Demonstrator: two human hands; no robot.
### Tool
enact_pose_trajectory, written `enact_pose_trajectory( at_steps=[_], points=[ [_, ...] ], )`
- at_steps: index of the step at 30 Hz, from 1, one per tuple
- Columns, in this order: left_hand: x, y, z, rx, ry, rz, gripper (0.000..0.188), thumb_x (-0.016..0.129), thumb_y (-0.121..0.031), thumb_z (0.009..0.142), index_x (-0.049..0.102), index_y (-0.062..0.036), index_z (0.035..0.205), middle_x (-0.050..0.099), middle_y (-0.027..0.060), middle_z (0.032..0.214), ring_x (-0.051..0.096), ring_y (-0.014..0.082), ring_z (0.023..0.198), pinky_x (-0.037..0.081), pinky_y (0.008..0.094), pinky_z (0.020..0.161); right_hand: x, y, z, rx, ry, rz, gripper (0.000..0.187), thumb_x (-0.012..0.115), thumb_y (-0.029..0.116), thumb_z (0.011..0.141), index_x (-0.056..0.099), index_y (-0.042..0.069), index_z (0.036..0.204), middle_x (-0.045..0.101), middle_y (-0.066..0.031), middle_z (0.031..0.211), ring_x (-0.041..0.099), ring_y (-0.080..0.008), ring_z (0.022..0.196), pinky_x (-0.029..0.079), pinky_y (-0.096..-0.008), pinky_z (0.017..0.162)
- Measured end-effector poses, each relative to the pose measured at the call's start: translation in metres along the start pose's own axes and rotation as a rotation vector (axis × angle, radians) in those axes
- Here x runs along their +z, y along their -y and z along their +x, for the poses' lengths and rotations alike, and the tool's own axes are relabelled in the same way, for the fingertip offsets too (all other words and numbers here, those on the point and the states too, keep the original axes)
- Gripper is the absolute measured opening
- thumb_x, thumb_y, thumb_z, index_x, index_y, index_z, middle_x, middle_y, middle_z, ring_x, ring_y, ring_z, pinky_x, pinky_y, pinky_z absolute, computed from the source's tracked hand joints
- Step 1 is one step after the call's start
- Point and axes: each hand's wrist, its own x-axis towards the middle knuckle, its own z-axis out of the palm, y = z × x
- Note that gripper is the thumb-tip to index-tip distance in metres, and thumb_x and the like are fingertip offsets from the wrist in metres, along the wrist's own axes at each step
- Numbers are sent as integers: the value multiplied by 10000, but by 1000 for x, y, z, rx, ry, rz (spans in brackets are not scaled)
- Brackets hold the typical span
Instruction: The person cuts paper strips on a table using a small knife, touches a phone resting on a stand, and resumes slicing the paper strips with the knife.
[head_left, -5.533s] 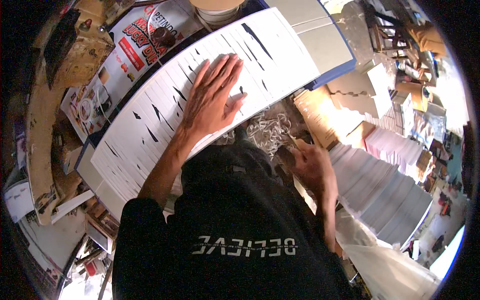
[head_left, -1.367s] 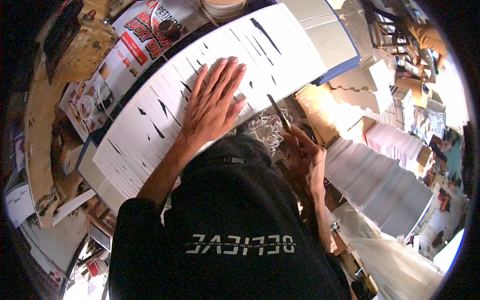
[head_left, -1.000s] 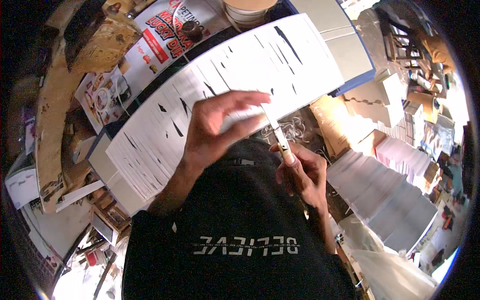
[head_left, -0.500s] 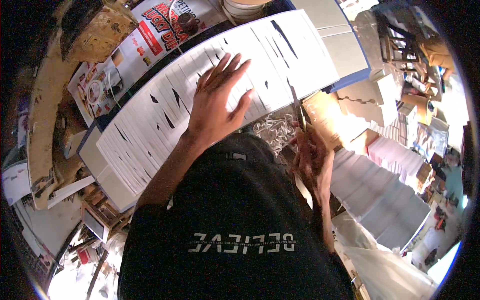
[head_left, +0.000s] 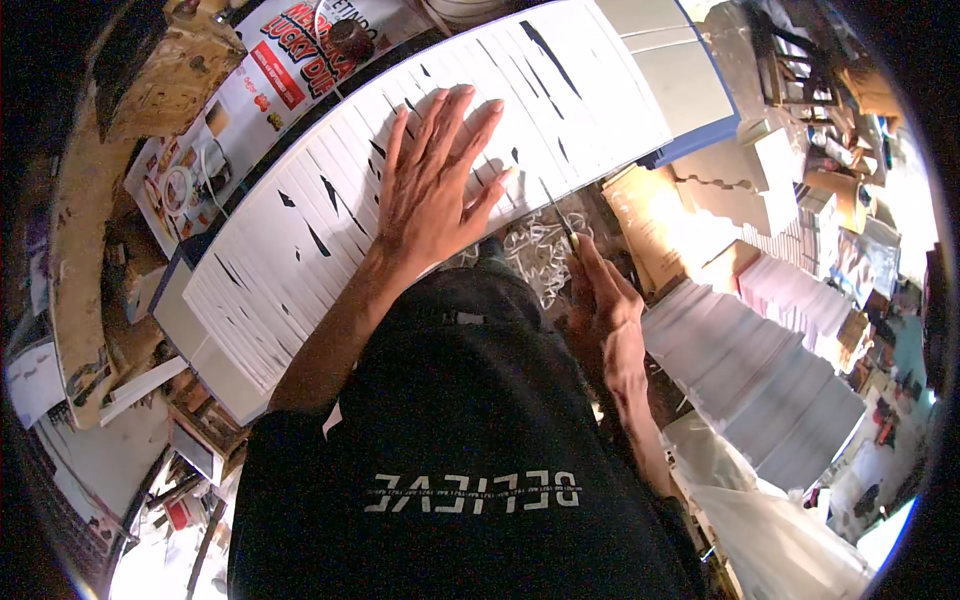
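Where the body stands: a black top (head_left: 470, 420) with pale printing across the chest fills the lower middle.
Right hand (head_left: 607, 305): fingers closed around the handle of a slim knife (head_left: 564, 225).
Blade: dark and narrow, pointing up and slightly left, its tip at the near edge of the white block (head_left: 612, 110); whether it touches cannot be told.
Left hand (head_left: 428, 205): laid palm down on the middle of the block, fingers spread and thumb held well out.
Block: long, slanting from lower left to upper right in front of the person, its face finely ribbed and broken by dark slits.
Curled white scraps (head_left: 540, 268): heaped beside the knife, below the block's near edge.
Grey boards (head_left: 662, 62): showing past both ends of the block, blue along the edges.
Printed sheet (head_left: 235, 125): beyond the block, with red lettering.
Paper stacks (head_left: 760, 375): to the right, grey and pinkish, just past brown cardboard (head_left: 645, 225).
Wooden stool (head_left: 800, 70): far off at upper right.
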Motion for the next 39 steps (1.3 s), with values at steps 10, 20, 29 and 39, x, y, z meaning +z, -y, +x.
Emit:
enact_pose_trajectory(
  at_steps=[10, 20, 29, 39],
  points=[
    [-2, -3, 1, 9, -37, 35, 669, 602, -387, 1020, 414, -217, 1638, 357, 123, 1690, 351, 344, 1533, 201, 593, 1252, -2, 4, 3, 8, 99, 95, 448, 648, -32, 999, 617, 52, 1438, 739, -258, 1170, 762, -319, 989, 589, -375, 790],
    [-1, 0, -1, -7, 5, 4, 683, 577, -413, 1040, 364, -223, 1660, 303, 121, 1720, 265, 313, 1591, 119, 590, 1287, 5, 0, 13, -32, 202, -20, 734, 593, -52, 918, 444, 175, 1600, 651, -184, 941, 671, -313, 731, 537, -440, 649],
    [2, -7, 5, 11, -7, 27, 647, 561, -378, 1040, 398, -203, 1642, 339, 133, 1701, 312, 335, 1566, 162, 574, 1279, -14, 21, 12, 37, 215, -206, 424, 573, -17, 990, 599, 54, 1408, 707, -228, 981, 717, -400, 783, 571, -481, 680],
    [-2, -2, 3, -52, 48, 91, 666, 498, -407, 1044, 352, -211, 1664, 315, 99, 1724, 265, 297, 1599, 107, 587, 1303, -16, 31, 10, 66, 360, -343, 456, 576, 41, 989, 530, 36, 1443, 704, -247, 975, 725, -418, 780, 591, -501, 627]
  ],
)
